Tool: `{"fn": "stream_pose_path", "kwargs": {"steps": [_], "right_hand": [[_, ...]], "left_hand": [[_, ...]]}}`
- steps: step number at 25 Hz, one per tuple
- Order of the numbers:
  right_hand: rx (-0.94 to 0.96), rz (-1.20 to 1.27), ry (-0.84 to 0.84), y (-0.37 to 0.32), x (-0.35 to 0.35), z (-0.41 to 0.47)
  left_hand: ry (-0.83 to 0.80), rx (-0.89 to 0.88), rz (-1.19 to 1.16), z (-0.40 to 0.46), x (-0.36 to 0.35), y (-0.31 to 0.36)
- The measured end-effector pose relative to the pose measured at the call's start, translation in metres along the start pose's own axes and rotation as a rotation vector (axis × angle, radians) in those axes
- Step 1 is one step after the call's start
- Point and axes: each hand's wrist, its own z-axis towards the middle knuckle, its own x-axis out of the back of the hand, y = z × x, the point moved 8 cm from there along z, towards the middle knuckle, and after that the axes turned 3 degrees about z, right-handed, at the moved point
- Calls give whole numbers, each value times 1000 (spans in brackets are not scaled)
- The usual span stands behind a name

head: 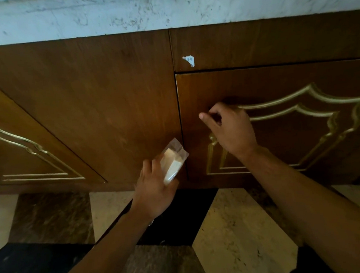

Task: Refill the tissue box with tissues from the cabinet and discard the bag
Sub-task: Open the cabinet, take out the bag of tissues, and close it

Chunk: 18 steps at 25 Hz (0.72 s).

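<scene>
My left hand (154, 190) grips a clear plastic bag of white tissues (173, 161), held low in front of the cabinet's middle panel. My right hand (227, 131) rests against the brown wooden cabinet door (277, 82) near its left edge, fingers curled and thumb sticking out to the left. I cannot see a handle under the fingers. The door lies flush with the frame and has a gold moulded outline. The tissue box is not in view.
A white marble countertop edge (166, 9) runs across the top. Another cabinet door (16, 147) with gold trim stands angled at the left. A torn white sticker (189, 60) marks the panel above the door. Below is a patterned marble floor (234, 228).
</scene>
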Motion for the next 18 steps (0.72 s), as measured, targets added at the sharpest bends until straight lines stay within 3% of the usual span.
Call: {"fn": "stream_pose_path", "kwargs": {"steps": [3,8,15,18], "right_hand": [[-138,167,-274,9,-29,-20],[-742,651,-551,28,-75,-86],[-917,791,-526,71,-68,-130],[-988,753,-493,91,-43,-148]], "left_hand": [[-48,-55,96,5,-11,11],[-60,-115,227,4,-46,32],[-86,-220,299,1,-90,59],[-186,-245,324,-9,-102,80]]}}
